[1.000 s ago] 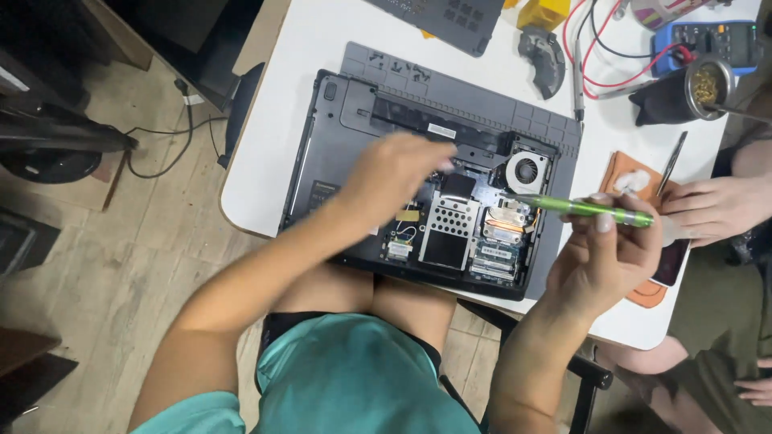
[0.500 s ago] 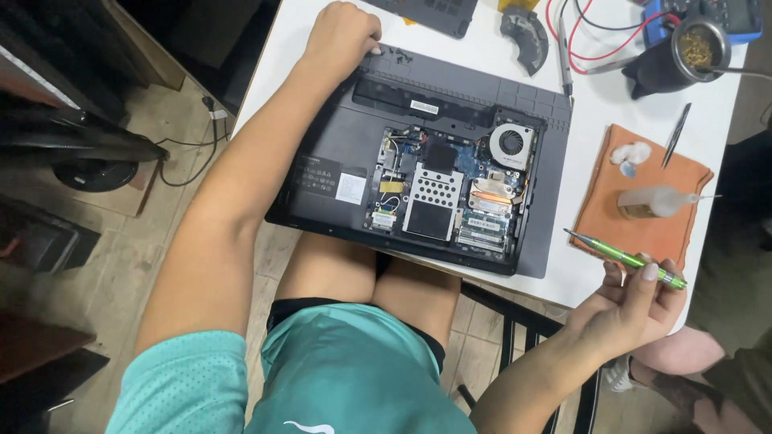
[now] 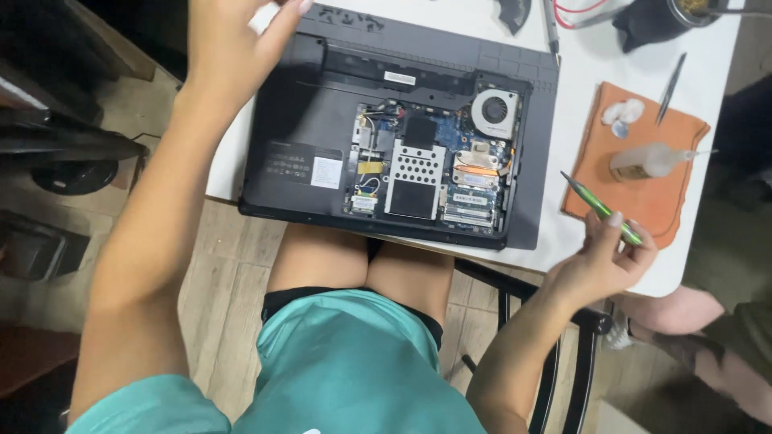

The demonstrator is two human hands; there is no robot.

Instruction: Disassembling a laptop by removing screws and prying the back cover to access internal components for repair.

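Green screwdriver sits pinched in the right hand, fingers closed around its handle, over the white worktop edge just right of the opened laptop. The left hand hovers above the laptop's far left corner, fingers loosely spread, holding nothing.

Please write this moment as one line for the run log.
left hand: raised, far laptop corner | right hand: holds green screwdriver | laptop: bottom open

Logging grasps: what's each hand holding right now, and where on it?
Right hand pinches the green screwdriver near its rear end. Left hand is cut off by the frame's top edge; nothing visibly held.
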